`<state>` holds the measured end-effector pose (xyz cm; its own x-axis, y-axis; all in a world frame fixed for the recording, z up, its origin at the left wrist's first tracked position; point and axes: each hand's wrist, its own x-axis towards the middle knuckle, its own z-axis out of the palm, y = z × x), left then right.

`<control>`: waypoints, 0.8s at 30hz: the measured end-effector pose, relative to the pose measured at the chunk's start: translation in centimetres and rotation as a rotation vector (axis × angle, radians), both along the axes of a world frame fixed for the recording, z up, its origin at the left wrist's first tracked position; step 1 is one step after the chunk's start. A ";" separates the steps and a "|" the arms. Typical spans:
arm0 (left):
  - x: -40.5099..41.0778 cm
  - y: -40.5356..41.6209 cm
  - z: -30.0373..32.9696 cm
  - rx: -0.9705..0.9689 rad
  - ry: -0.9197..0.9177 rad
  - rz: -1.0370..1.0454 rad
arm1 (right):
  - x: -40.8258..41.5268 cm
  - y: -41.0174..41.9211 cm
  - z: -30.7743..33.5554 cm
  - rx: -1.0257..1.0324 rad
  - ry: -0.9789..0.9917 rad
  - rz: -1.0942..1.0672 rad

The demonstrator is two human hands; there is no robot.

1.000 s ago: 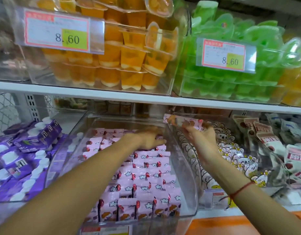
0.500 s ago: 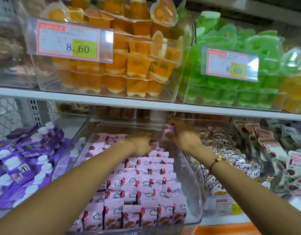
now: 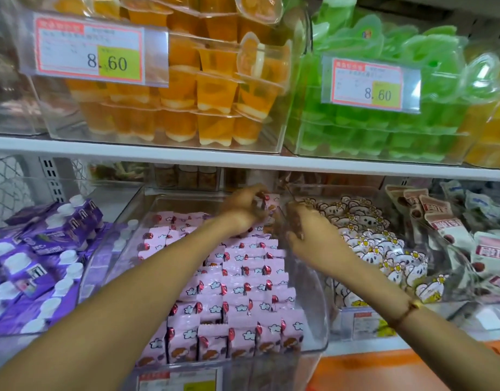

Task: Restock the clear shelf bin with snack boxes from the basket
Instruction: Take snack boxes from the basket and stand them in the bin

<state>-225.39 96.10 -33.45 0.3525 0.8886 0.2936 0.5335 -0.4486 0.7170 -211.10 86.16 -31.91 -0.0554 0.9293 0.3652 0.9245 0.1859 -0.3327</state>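
Nearest, rows of pink snack boxes (image 3: 237,314) are seen packed upright in the clear bin (image 3: 313,320), filled almost to its back. Beyond them, one box (image 3: 271,203) is held at the back right corner by the left hand (image 3: 244,210), fingers curled round it. The right hand (image 3: 308,235) is just beside — nothing visibly gripped (blurred). The box's seat lies directly below the nearer left hand.
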 end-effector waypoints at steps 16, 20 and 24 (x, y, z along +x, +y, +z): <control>-0.4 1.2 0.0 0.245 0.736 -0.154 | 0.9 -6.6 -2.8 0.100 0.044 0.023; -0.1 0.0 0.5 0.044 0.799 -0.169 | 0.6 -6.8 -2.6 0.060 0.022 0.021; -0.5 -3.4 1.2 0.087 0.594 -0.096 | 0.7 -7.0 -2.0 -0.004 0.050 0.052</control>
